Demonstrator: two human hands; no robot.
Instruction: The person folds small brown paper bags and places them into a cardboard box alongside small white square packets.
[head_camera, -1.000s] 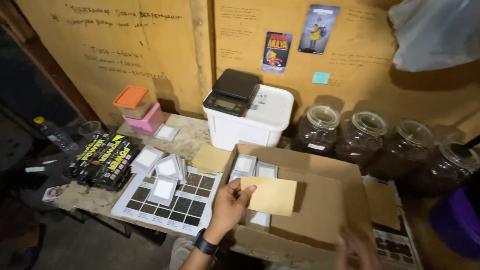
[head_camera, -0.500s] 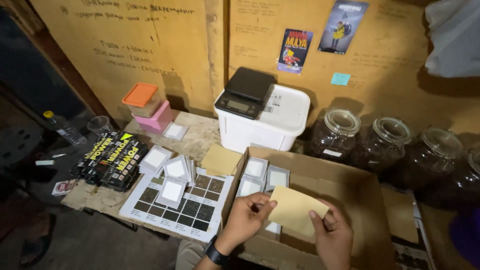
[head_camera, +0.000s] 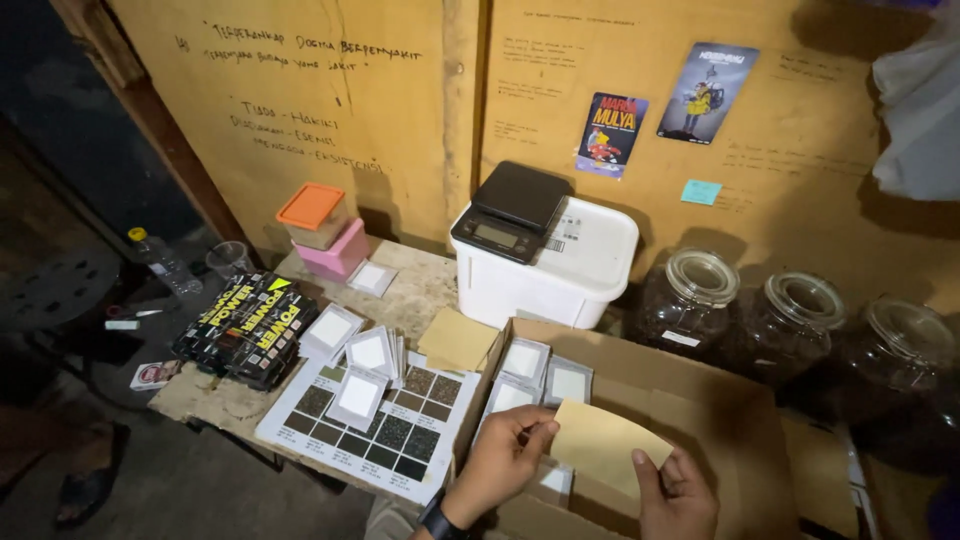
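Both hands hold one flat tan paper pouch (head_camera: 600, 445) above an open cardboard box (head_camera: 740, 400). My left hand (head_camera: 500, 462), with a dark watch on its wrist, pinches the pouch's left edge. My right hand (head_camera: 675, 498) grips the lower right corner with the thumb on top. Several small white-windowed packets (head_camera: 545, 378) stand in a row inside the box's left end. More of these packets (head_camera: 355, 352) lie on a printed chart sheet (head_camera: 370, 440) left of the box, beside a stack of tan pouches (head_camera: 457, 340).
A white lidded tub (head_camera: 560, 270) carrying a black digital scale (head_camera: 512, 210) stands behind the box. Three dark-filled glass jars (head_camera: 790, 325) line the wall at right. Pink and orange-lidded containers (head_camera: 325, 232), black-and-yellow sachet packs (head_camera: 245, 325) and a plastic bottle (head_camera: 160, 262) sit left.
My right hand came up from the lower edge and took the pouch's right side, so both hands now grip it. The camera moved slightly closer and left.
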